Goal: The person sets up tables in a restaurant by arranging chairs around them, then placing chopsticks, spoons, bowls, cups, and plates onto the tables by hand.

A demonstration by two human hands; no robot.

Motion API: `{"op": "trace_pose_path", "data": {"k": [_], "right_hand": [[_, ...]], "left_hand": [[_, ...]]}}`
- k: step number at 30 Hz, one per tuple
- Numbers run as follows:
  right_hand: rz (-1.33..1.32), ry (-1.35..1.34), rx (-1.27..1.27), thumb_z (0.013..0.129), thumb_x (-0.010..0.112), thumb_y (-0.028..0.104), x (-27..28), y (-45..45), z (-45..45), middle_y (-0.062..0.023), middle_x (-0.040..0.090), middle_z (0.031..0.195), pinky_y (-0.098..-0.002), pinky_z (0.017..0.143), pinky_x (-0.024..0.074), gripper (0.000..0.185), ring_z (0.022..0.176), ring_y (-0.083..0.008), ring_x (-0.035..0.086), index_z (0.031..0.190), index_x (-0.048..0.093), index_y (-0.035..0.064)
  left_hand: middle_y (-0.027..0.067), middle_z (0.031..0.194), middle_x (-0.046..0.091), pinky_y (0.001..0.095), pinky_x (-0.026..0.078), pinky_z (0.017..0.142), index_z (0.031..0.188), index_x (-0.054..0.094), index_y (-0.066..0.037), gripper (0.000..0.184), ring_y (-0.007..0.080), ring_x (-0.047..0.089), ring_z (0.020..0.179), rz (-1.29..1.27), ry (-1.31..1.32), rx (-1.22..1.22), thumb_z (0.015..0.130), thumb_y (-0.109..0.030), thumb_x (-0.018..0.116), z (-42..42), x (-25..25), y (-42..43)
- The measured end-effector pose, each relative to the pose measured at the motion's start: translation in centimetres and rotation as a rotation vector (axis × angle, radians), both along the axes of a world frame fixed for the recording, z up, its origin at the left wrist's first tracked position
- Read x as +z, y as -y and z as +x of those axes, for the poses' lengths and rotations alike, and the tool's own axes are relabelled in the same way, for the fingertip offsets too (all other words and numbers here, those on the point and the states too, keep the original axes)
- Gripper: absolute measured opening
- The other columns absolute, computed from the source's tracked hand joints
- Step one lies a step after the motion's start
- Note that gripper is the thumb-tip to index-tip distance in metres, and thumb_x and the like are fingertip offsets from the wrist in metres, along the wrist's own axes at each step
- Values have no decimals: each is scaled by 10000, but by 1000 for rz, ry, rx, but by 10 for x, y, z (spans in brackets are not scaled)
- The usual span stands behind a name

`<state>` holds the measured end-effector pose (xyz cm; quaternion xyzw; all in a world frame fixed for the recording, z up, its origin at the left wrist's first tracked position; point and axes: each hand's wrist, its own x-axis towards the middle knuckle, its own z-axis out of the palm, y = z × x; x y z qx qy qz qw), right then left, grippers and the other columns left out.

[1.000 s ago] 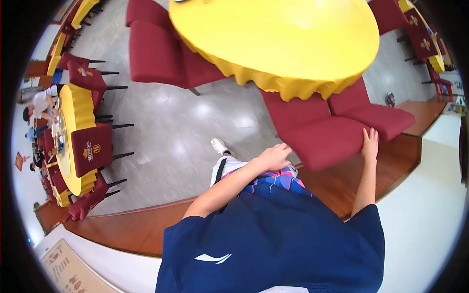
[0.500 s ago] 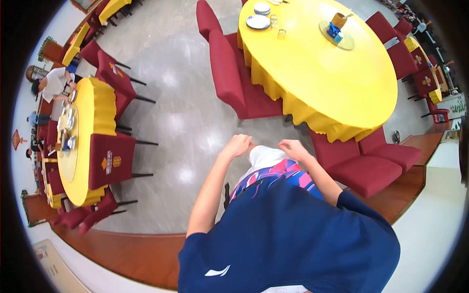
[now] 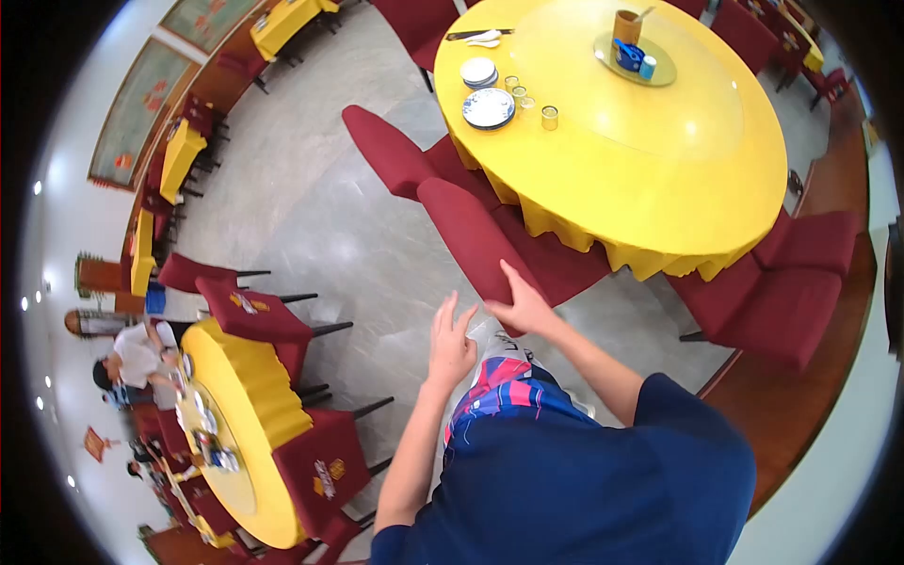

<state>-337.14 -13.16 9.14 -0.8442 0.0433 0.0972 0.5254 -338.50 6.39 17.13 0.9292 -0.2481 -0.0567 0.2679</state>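
Observation:
My left hand (image 3: 453, 341) is raised in front of my body with its fingers spread, and nothing is in it. To its right, my right hand (image 3: 523, 303) is stretched forward, fingers apart and holding nothing. It is nearest to the back of a dark red chair (image 3: 476, 240); in this view it overlaps the chair's edge, and I cannot tell whether they touch. That chair stands beside a round table with a yellow cloth (image 3: 603, 193). Stacked plates (image 3: 489, 109) and small glasses (image 3: 549, 117) sit on the table's left side.
Another dark red chair (image 3: 386, 151) stands beyond the nearest one. Red seats (image 3: 777, 301) are at my right. A second yellow table (image 3: 259, 395) with chairs (image 3: 325, 466) is at left, where a person in a white top (image 3: 137, 353) leans over it. Grey floor (image 3: 330, 217) lies between.
My view has turned and moved closer to the chairs by the large table. Both hands, earlier with fingers curled, now have their fingers spread; the right one reaches further forward.

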Motion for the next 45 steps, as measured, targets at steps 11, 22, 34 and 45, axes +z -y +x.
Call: {"op": "trace_pose_path", "data": {"k": [11, 22, 34, 45], "right_hand": [[-524, 82, -181, 616, 760, 212, 16, -42, 2, -185, 449, 1404, -444, 977, 447, 1029, 1237, -339, 494, 1494, 224, 193], [-838, -323, -618, 608, 816, 293, 45, -101, -2, -101, 602, 1119, -491, 839, 486, 736, 1016, -334, 588, 1255, 486, 173], [-837, -551, -886, 691, 717, 173, 34, -124, 20, -105, 597, 1070, -444, 842, 506, 409, 975, -351, 588, 1081, 603, 220], [-789, -587, -970, 738, 657, 102, 40, -218, -8, -81, 572, 1113, -448, 835, 505, 419, 1024, -336, 557, 1125, 580, 245]], "left_hand": [[208, 1538, 148, 532, 226, 1118, 1474, 253, -101, 1078, 375, 196, 1414, 207, 268, -239, 577, -192, 844, 265, -22, -7], [74, 1314, 498, 600, 418, 926, 1385, 383, -223, 919, 255, 532, 1188, 511, 181, -937, 596, -285, 850, 414, -66, -28], [215, 1240, 510, 466, 514, 843, 1279, 424, -128, 678, 411, 596, 999, -20, -3, -1227, 680, -96, 737, 438, -77, -30], [134, 972, 556, 490, 515, 698, 1051, 530, -131, 404, 376, 622, 828, 99, 96, -1112, 679, -88, 681, 394, -66, -112]]}}
